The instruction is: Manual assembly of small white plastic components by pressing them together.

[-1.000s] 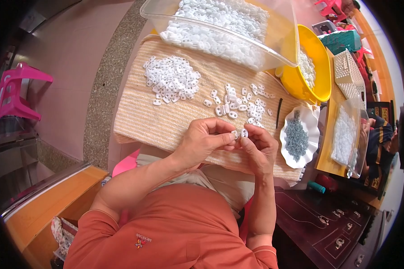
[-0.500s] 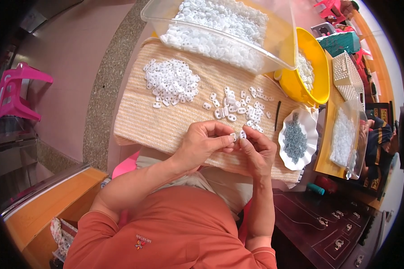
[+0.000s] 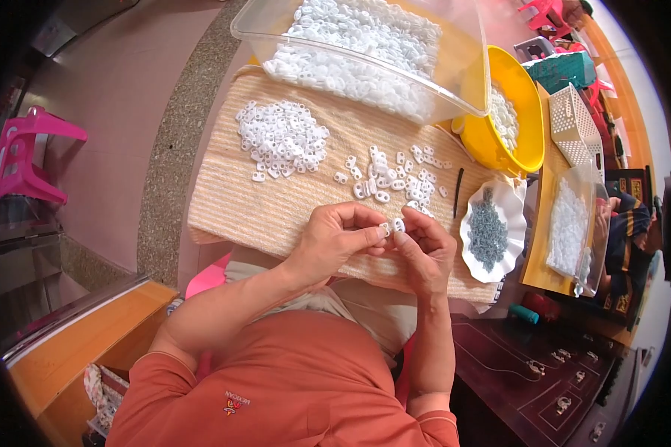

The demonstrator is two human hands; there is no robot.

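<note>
— Where are we, would we say?
— A small home workshop for piecework: our board wears a beige mat [image 3: 276, 201] strewn with white plastic pieces [image 3: 282, 138], beside a clear bin [image 3: 466, 82] and yellow bowl [image 3: 525, 141] of more, on a tiled floor [image 3: 119, 97].

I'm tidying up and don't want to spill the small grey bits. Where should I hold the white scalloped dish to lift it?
Take the white scalloped dish by its bare wavy rim, at the near edge facing the person. The grey bits sit heaped in the middle, so the rim is free. Probably best with both hands on opposite sides, keeping it level, since it looks shallow.
</note>
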